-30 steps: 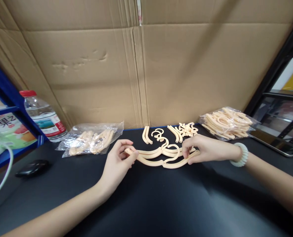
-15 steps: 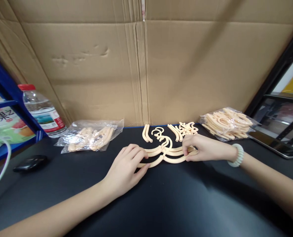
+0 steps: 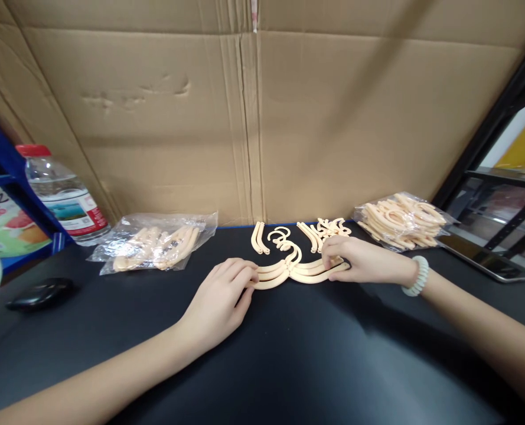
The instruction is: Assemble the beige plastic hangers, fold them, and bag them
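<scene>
In the middle of the table, cream plastic clothes hangers (image 3: 306, 274) lie close together, their curved arms side by side and their hooks pointing away from me. My left hand (image 3: 220, 295) has its fingers and thumb closed on the left arm ends. At the opposite ends, my right hand (image 3: 359, 260) pinches the right arms between thumb and fingers. Just behind the hangers is a loose hook (image 3: 281, 236). Two pairs of loose curved arms lie farther back, one left (image 3: 259, 238) and one right (image 3: 309, 235), beside a pile of small hooks (image 3: 334, 227).
Clear bags of cream hanger parts lie at the back left (image 3: 153, 245) and back right (image 3: 399, 221). On the left are a water bottle (image 3: 65, 198) and a black mouse (image 3: 41, 293). A phone (image 3: 483, 258) lies at right. Cardboard (image 3: 165, 130) walls the back.
The nearest hanger has slid away from me against those behind it, closing the gap between their arms. Both hands moved with it, and the view shifted slightly.
</scene>
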